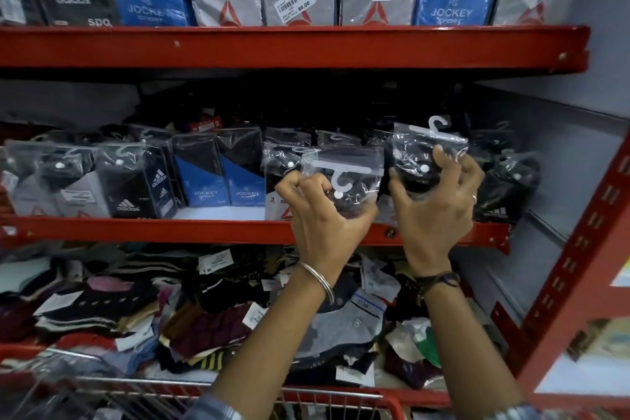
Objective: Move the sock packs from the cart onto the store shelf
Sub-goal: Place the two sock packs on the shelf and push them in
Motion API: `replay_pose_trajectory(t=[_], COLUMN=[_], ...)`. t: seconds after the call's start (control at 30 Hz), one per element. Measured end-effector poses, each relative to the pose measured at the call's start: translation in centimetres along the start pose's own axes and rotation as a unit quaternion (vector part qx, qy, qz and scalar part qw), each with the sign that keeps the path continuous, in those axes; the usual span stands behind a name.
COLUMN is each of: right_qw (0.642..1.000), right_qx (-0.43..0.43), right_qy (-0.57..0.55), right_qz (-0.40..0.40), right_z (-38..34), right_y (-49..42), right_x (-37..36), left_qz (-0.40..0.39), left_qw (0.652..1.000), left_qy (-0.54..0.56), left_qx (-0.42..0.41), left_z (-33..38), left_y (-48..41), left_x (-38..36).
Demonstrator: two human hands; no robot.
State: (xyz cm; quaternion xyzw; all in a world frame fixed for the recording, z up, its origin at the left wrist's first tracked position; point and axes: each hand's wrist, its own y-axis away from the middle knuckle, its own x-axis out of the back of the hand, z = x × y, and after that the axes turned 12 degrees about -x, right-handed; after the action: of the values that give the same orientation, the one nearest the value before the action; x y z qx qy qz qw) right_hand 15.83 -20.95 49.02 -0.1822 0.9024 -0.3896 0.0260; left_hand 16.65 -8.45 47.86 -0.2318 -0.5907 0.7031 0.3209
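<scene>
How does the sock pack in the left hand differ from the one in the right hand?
The left pack is turned so its white hook points down; the right pack has its hook pointing up. The left pack is held lower than the right pack. Both are clear bags of dark socks, held at the middle shelf.

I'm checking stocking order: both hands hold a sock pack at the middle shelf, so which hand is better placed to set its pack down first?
Probably the right hand. Its sock pack is upright, hook on top, beside the black packs at the shelf's right end. The left hand's pack hangs hook-down in front of stocked packs.
</scene>
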Motion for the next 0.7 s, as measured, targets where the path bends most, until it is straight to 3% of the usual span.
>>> replay_pose_trajectory(t=[0.27, 0.4, 0.5, 0.7], right_qw=[0.999, 0.996, 0.987, 0.96], right_qx=[0.014, 0.026, 0.034, 0.14], right_qy=[-0.008, -0.001, 0.046, 0.171], right_qz=[-0.031, -0.082, -0.15, -0.172], right_z=[2.0, 3.4, 5.5, 9.0], right_y=[0.4, 0.6, 1.7, 4.6], right_x=[-3.0, -4.3, -5.3, -7.1], left_qz=[-0.038, -0.07, -0.137, -0.315], left_qw=[0.999, 0.997, 0.987, 0.931], left_qy=[0.003, -0.016, -0.076, -0.149], left_qx=[0.031, 0.003, -0.028, -0.11], left_z=[-2.2, -3.6, -4.9, -7.5], left_y=[0.6, 2.6, 4.4, 7.1], left_x=[-2.9, -4.4, -5.7, -6.6])
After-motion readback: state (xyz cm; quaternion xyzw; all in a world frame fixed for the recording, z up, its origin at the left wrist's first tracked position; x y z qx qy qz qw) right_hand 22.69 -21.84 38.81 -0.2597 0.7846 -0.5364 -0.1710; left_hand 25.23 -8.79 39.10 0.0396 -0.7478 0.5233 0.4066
